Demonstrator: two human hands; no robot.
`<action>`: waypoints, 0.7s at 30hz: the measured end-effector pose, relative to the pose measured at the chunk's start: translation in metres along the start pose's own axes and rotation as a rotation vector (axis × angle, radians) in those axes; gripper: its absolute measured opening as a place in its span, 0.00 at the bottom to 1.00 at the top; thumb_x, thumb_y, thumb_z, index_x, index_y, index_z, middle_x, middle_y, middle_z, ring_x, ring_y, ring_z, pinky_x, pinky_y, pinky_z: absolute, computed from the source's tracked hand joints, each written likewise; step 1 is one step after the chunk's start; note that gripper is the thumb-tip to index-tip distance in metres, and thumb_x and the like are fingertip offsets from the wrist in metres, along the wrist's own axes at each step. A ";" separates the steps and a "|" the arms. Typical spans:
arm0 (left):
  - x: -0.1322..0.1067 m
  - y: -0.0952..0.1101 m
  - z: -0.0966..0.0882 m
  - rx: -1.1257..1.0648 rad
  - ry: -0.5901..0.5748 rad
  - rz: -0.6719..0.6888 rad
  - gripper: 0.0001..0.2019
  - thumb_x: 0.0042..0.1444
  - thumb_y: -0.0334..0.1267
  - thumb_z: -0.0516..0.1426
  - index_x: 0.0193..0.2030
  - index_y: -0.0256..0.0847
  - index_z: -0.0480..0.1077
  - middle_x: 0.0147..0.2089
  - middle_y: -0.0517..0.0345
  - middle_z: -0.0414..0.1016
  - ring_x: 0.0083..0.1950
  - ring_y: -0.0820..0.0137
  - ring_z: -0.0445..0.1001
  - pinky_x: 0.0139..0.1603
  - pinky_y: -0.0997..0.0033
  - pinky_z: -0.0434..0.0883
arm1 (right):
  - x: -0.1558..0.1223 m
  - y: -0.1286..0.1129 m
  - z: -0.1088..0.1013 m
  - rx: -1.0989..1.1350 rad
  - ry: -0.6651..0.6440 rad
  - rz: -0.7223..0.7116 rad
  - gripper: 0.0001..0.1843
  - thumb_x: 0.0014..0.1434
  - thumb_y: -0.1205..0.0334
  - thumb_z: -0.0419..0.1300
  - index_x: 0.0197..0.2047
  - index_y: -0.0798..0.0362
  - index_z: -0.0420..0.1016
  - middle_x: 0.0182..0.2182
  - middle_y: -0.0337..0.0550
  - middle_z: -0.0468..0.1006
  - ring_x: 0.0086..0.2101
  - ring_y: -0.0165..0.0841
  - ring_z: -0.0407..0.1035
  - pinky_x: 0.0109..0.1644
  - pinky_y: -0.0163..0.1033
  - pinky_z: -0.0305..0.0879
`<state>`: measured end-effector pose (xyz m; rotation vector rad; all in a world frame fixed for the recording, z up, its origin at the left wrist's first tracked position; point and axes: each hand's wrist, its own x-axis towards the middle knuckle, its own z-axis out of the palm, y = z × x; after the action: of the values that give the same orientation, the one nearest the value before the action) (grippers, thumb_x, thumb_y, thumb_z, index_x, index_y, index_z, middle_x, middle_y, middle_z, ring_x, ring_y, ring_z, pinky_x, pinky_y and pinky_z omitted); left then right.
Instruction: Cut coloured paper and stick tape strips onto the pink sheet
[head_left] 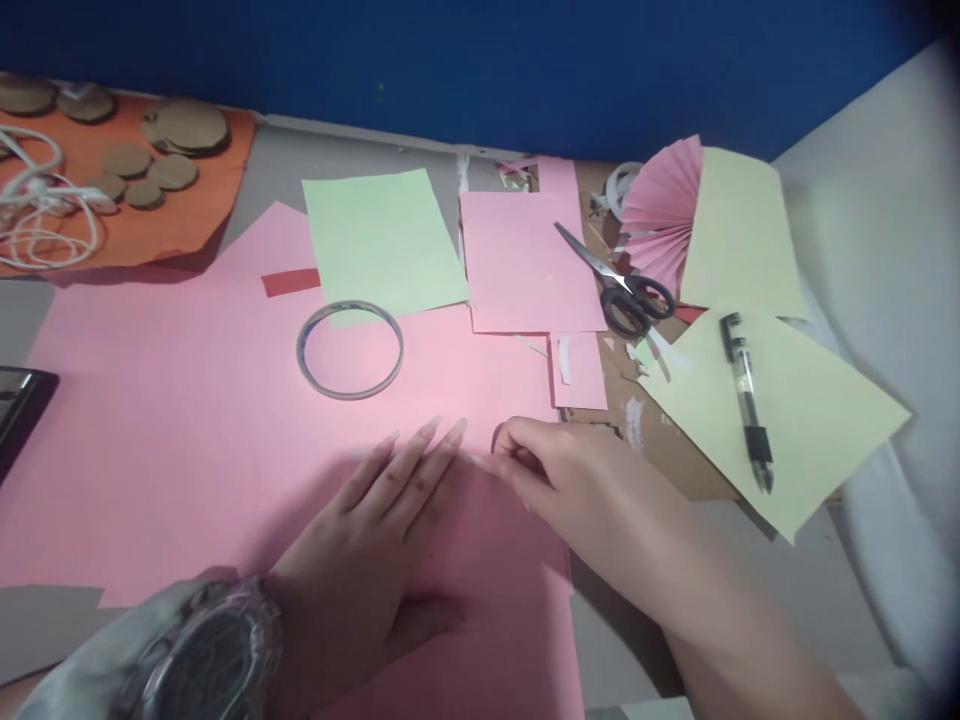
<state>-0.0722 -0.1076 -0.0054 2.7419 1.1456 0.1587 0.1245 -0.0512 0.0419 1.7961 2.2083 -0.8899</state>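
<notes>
My left hand lies flat, fingers stretched out, on the large pink paper. Just to its right, my right hand is closed in a pinch, low over the same paper. Between its thumb and index finger is the end of a thin pale strip, which runs toward my left fingertips; its exact kind is hard to make out. Beyond my left hand a nearly used-up tape roll rests on the pink paper. A light green sheet and a smaller pink sheet lie farther back.
Black-handled scissors lie at the right. Beyond them is a pleated pink paper fan. A pen rests on a pale yellow-green sheet. Cardboard discs and white earphones sit on orange paper. A blue wall stands behind.
</notes>
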 end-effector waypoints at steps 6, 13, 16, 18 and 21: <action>-0.001 -0.001 0.002 -0.018 0.023 -0.002 0.43 0.55 0.64 0.45 0.66 0.29 0.53 0.70 0.41 0.50 0.70 0.53 0.48 0.68 0.57 0.43 | -0.002 0.005 -0.004 0.071 -0.024 0.004 0.17 0.63 0.52 0.49 0.26 0.50 0.65 0.21 0.33 0.71 0.21 0.26 0.59 0.23 0.33 0.46; -0.001 0.000 0.002 -0.014 0.044 -0.016 0.44 0.53 0.64 0.47 0.65 0.25 0.54 0.69 0.36 0.49 0.69 0.52 0.49 0.68 0.58 0.44 | -0.001 0.005 -0.005 0.074 -0.016 -0.001 0.17 0.62 0.55 0.51 0.23 0.52 0.60 0.19 0.33 0.66 0.20 0.25 0.54 0.22 0.33 0.44; -0.001 0.000 0.002 0.000 0.040 -0.009 0.46 0.53 0.64 0.47 0.66 0.24 0.52 0.69 0.34 0.48 0.70 0.51 0.47 0.68 0.57 0.43 | -0.001 0.005 -0.005 0.044 -0.017 0.006 0.17 0.62 0.56 0.51 0.23 0.52 0.59 0.18 0.33 0.65 0.20 0.26 0.54 0.22 0.33 0.43; -0.001 0.000 0.002 0.000 0.040 -0.014 0.46 0.53 0.64 0.47 0.66 0.23 0.51 0.70 0.34 0.47 0.70 0.51 0.47 0.68 0.57 0.43 | -0.001 0.007 -0.004 0.033 -0.015 0.006 0.17 0.63 0.56 0.50 0.23 0.52 0.58 0.18 0.33 0.64 0.19 0.26 0.54 0.22 0.34 0.43; -0.002 0.000 0.002 -0.008 0.035 -0.019 0.46 0.54 0.64 0.47 0.66 0.23 0.50 0.70 0.35 0.47 0.70 0.51 0.47 0.68 0.57 0.43 | -0.001 0.010 -0.002 0.025 -0.013 -0.007 0.18 0.64 0.55 0.49 0.23 0.52 0.57 0.17 0.33 0.63 0.19 0.26 0.54 0.22 0.34 0.42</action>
<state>-0.0733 -0.1091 -0.0076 2.7309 1.1777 0.2092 0.1347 -0.0499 0.0410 1.7894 2.2071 -0.9312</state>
